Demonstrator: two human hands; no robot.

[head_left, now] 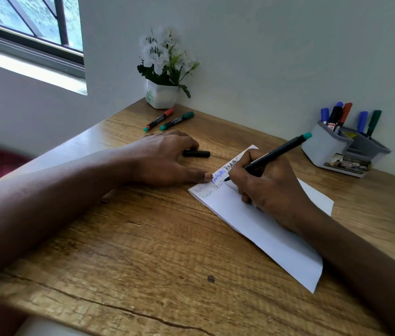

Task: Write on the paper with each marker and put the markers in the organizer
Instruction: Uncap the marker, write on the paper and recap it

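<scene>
A white sheet of paper (264, 229) lies slanted on the wooden desk, with several coloured words at its upper left corner. My right hand (271, 190) grips a black marker with a teal end (279, 151), its tip touching the paper beside the written words. My left hand (167, 158) rests flat on the desk, thumb pressing the paper's corner, fingers over a black marker cap (197, 154). Two capped markers (167, 120) lie near the back. A grey organizer (337, 146) at the right holds several markers upright.
A white pot of white flowers (162, 93) stands in the back corner of the wooden desk (143, 251). A window (26, 32) is at the upper left. The desk's front edge runs along the bottom, with a crack in the wood.
</scene>
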